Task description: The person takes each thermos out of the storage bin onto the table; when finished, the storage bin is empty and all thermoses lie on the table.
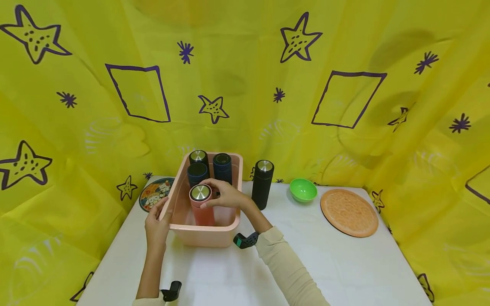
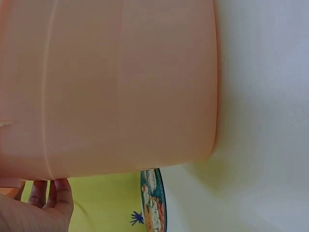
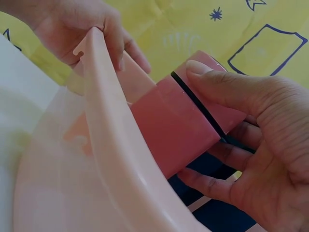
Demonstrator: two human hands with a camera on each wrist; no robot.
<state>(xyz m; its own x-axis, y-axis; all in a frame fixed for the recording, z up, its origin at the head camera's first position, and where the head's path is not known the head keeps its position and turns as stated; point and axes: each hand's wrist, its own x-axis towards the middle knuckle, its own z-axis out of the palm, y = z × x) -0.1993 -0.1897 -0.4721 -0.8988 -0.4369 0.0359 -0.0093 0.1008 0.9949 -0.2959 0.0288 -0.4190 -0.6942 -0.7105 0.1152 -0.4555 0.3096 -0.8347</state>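
A pink flask (image 1: 204,214) with a silver-topped lid stands inside the pink plastic tub (image 1: 203,228), near its front. My right hand (image 1: 226,195) grips it around the top, thumb on one side and fingers on the other, as the right wrist view shows the thumb across the lid (image 3: 212,92). At the tub's left rim, my left hand (image 1: 158,223) holds on, its fingers curled over the edge. Behind the pink flask, inside the tub, stand a black flask with a silver top (image 1: 198,157) and two dark blue flasks (image 1: 223,168).
Just right of the tub a tall black flask (image 1: 262,187) stands on the white table (image 1: 306,255). Farther right are a green bowl (image 1: 303,190) and a round orange mat (image 1: 349,212). A patterned round mat (image 1: 155,193) lies left of the tub. Yellow curtains (image 1: 245,76) enclose the table.
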